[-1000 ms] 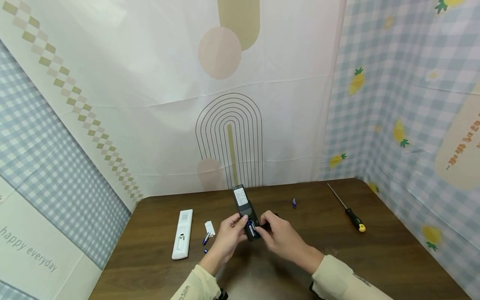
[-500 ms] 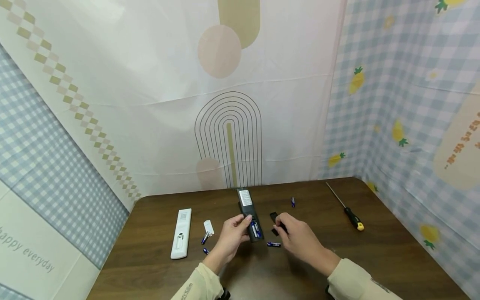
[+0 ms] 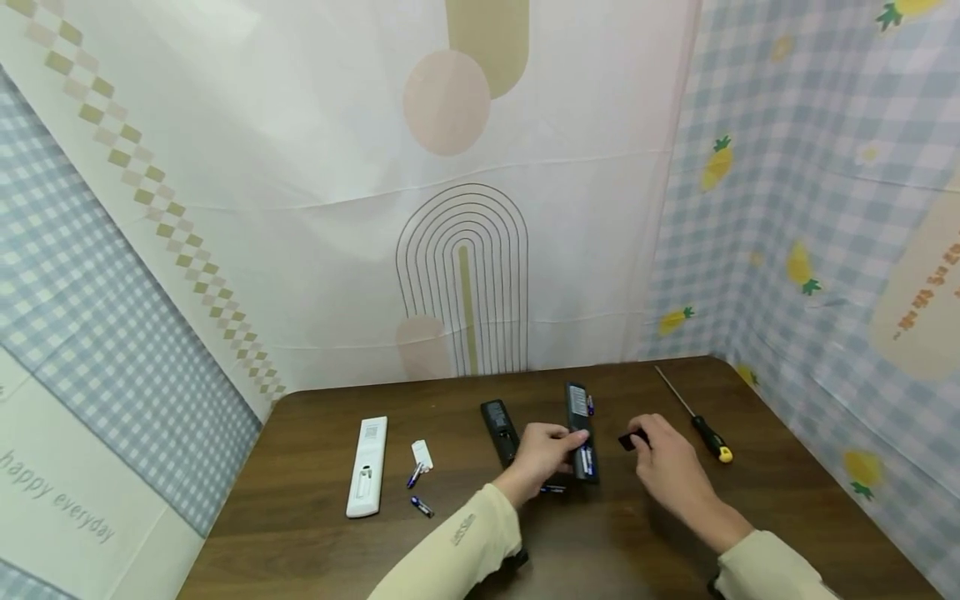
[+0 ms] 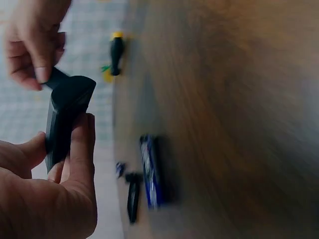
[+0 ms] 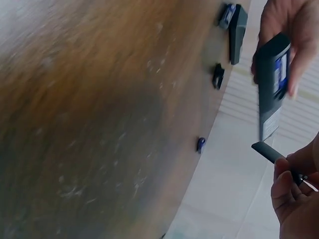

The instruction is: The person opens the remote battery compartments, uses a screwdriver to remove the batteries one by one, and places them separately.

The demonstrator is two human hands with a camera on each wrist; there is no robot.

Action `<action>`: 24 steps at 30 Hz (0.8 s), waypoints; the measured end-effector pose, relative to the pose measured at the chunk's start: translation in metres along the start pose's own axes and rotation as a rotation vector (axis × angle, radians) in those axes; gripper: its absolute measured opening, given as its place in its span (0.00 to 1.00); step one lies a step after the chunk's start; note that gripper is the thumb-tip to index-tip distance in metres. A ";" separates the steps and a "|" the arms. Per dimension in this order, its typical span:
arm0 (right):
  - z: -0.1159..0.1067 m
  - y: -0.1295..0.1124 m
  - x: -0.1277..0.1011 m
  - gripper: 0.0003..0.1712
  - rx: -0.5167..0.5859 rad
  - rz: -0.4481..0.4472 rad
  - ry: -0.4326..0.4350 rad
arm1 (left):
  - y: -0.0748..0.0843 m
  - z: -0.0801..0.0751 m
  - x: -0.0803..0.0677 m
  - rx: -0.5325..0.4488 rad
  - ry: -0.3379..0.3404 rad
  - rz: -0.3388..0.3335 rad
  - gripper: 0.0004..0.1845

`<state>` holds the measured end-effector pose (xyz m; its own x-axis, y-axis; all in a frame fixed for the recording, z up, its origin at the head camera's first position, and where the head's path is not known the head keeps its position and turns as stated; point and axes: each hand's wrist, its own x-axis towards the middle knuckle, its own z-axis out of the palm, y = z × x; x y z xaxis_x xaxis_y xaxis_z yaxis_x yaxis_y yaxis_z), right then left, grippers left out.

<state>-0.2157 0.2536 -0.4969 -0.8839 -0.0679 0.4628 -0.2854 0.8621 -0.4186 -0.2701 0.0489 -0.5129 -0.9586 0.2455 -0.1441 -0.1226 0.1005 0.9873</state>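
Only overhead: white remote (image 3: 366,467), screwdriver (image 3: 693,416).

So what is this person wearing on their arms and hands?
Both hands are bare: no gloves, rings or watch in view on the left hand or the right hand. Long, pale cream sleeves reach the wrists. The left sleeve carries small dark lettering, too small to read; the right sleeve looks plain.

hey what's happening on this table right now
A person's left hand grips a black remote with batteries showing in its open back. The right hand pinches a small black cover beside it. A second black remote, a white remote, loose batteries and a screwdriver lie on the brown table.
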 end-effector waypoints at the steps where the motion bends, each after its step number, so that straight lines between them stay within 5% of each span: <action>1: -0.002 0.002 0.000 0.07 -0.004 0.003 0.006 | 0.000 0.008 0.005 0.023 0.001 -0.004 0.15; 6: -0.006 0.006 -0.002 0.07 0.001 0.040 0.020 | 0.001 0.041 0.027 0.150 0.032 -0.005 0.14; 11: -0.006 0.006 -0.005 0.07 0.017 0.028 0.032 | -0.003 0.057 0.046 0.202 0.087 -0.014 0.18; 19: -0.005 0.001 -0.002 0.08 0.025 -0.009 0.066 | -0.017 0.054 0.072 0.500 0.156 0.017 0.30; 24: -0.002 -0.002 -0.001 0.07 0.043 -0.015 0.081 | -0.028 0.055 0.087 0.659 0.163 -0.001 0.23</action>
<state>-0.2138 0.2526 -0.4948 -0.8470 -0.0383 0.5302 -0.3155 0.8390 -0.4433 -0.3360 0.1201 -0.5566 -0.9914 0.1023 -0.0820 0.0095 0.6797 0.7335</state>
